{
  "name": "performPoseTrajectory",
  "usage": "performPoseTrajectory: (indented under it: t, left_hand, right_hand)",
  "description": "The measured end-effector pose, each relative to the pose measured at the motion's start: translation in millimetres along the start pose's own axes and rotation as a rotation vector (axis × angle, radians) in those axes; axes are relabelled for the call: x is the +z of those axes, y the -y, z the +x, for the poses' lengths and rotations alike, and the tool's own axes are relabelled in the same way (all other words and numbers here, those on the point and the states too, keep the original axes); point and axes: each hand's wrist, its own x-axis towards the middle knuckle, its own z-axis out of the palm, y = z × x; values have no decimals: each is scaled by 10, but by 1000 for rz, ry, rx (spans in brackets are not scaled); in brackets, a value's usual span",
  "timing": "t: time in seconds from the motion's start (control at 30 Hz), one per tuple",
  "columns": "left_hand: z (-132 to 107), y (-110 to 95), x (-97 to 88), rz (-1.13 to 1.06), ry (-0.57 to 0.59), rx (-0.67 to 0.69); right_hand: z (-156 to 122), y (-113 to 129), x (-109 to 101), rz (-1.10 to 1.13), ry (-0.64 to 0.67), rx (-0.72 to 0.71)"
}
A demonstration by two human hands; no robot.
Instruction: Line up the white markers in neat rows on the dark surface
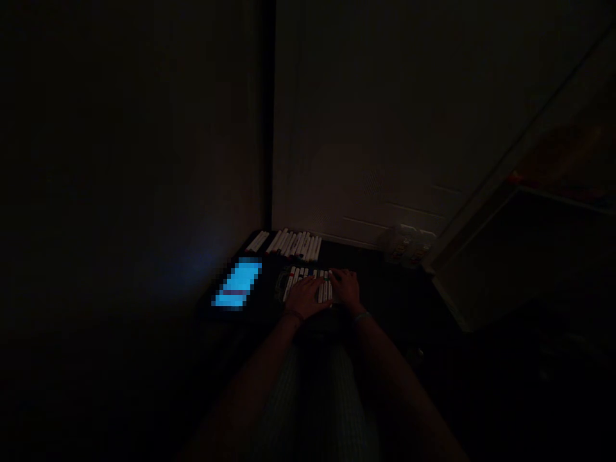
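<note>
Though Light Is Scarce, a Blue Screen Glows

Your left hand lies over the front markers on the desk, your right hand bent at their right end (whether either is clamped on one, we cannot tell). The back markers lie beyond, near the wall.

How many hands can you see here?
2. The left hand covers part of the nearer row of white pens; the right hand is at that row's right end. Some fingers are hard to make out, and the darkness could hide more hands.
</note>
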Motion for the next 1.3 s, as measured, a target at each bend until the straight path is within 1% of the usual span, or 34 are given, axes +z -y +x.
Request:
performPoseTrajectory:
  t: [0.13,0.4,0.53,0.7,0.9,1.07,1.3]
  left_hand:
    - [0,3,-7,-15,-5,14]
    - [1,29,29,-24,-17,43]
    - [1,12,10,-24,-12,50]
    - [6,-19,-32,-22,7,35]
    - [5,18,8,-14,-4,55]
    - [2,29,22,-12,-28,19]
    - [6,4,-17,-13,-13,12]
  right_hand:
    - [-24,-1,-10,-4,-8,-26]
    - [-34,-10,-7,3,-13,-30]
    - [-49,4,-32,19,-33,-17]
    - [-58,33,-55,28,-24,16]
    - [-49,26,-41,26,-25,13]
    - [-36,16,-19,30,-29,16]
    - [-47,25,-32,28,-33,-14]
